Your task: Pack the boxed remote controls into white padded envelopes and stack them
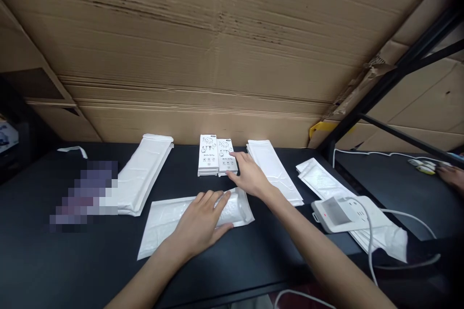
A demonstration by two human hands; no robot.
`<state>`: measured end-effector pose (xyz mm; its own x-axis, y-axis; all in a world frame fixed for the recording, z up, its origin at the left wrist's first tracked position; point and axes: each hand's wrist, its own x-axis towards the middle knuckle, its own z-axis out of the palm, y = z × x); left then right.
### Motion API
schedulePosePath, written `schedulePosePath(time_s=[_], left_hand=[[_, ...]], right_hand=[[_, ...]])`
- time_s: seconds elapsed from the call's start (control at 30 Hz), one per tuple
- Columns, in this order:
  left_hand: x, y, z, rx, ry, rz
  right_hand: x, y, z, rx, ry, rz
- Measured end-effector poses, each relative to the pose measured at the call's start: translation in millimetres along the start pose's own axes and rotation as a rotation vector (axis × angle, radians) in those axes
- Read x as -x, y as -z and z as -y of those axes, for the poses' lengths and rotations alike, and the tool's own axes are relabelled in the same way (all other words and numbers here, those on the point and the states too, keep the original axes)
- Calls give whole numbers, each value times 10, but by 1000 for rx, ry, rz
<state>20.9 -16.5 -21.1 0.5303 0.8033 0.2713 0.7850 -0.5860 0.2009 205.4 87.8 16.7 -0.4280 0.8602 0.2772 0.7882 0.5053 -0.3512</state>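
Observation:
My left hand rests palm-down on a white padded envelope, its fingers stretched over the surface. The envelope's right end bulges and looks shiny. My right hand reaches to the right one of two short stacks of small white boxes. Its thumb and index finger are apart over the right box; I cannot tell whether they touch it. The left box stack stands right beside it, printed with a cartoon figure and "Hello Kitty".
White padded envelopes lie in a left pile, a middle pile and a right pile. A white device with a cable sits on the right pile. Cardboard walls the back. Another person's hand shows at far right.

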Motion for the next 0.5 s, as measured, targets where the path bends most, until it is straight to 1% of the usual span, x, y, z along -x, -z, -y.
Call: schedulePosePath(time_s=[0.1, 0.17, 0.2, 0.27, 0.33, 0.4, 0.5], left_hand=[[2, 20, 34, 10, 21, -5], [-2, 39, 55, 23, 30, 5], [-4, 48, 64, 32, 36, 8], [-6, 61, 77, 51, 53, 7], [-6, 66, 88, 70, 73, -4], [-6, 65, 98, 88, 87, -18], [-10, 59, 111, 110, 113, -39]], right_hand=[[-254, -24, -126, 86, 126, 159], [-345, -50, -179, 129, 155, 225], [-369, -59, -195, 143, 159, 236], [-378, -57, -206, 156, 160, 227], [-338, -20, -198, 155, 155, 192], [-249, 55, -186, 156, 141, 148], [-27, 216, -189, 182, 88, 89]])
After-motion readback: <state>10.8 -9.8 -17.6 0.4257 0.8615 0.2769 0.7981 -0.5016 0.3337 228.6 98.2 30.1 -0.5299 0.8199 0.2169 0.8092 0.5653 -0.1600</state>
